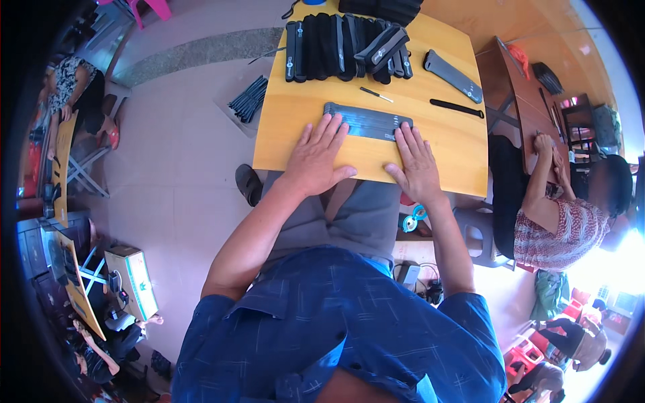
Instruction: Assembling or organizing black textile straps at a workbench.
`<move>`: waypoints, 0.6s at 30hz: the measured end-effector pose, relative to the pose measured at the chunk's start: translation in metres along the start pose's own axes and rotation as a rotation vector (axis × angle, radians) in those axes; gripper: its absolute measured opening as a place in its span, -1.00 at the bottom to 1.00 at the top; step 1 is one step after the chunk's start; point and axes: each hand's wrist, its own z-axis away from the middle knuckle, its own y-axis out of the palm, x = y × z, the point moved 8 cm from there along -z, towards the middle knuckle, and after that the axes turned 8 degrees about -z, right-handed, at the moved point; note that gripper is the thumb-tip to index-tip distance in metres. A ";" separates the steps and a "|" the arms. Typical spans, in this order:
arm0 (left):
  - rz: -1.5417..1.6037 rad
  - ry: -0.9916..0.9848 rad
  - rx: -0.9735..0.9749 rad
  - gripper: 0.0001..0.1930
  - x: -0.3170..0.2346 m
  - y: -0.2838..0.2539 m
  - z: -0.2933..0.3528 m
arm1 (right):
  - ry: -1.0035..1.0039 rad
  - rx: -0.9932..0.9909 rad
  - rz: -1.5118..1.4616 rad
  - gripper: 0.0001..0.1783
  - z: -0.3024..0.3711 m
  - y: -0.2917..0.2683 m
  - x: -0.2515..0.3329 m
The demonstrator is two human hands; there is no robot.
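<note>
A dark grey flat panel (368, 123), apparently of several strips side by side, lies crosswise near the front of the yellow table (282, 144). My left hand (317, 156) rests flat with its fingertips on the panel's left end. At the right end, my right hand (418, 161) lies flat too, fingers stretched out and touching the edge. Neither hand grips anything. Beyond the panel is a small slim tool (376, 95) with a dark handle and a pale tip. A single black strap (457, 108) lies to the right.
Bundles of black and grey straps (322, 47) line the table's far side, with another grey bundle (453, 75) at the far right. A box of dark strips (247, 99) stands on the floor at left. A co-worker (564, 221) sits at a brown table (527, 114) on the right.
</note>
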 end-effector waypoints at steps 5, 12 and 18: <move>0.015 0.005 -0.007 0.00 0.000 -0.001 0.000 | 0.176 -0.009 0.091 0.03 0.016 0.002 -0.018; -0.008 0.009 -0.030 -0.01 0.001 -0.001 -0.002 | 0.130 -0.104 0.008 0.01 0.005 -0.018 0.007; -0.038 0.124 -0.085 -0.04 -0.025 -0.010 -0.009 | -0.061 -0.003 -0.030 -0.03 -0.006 0.018 0.040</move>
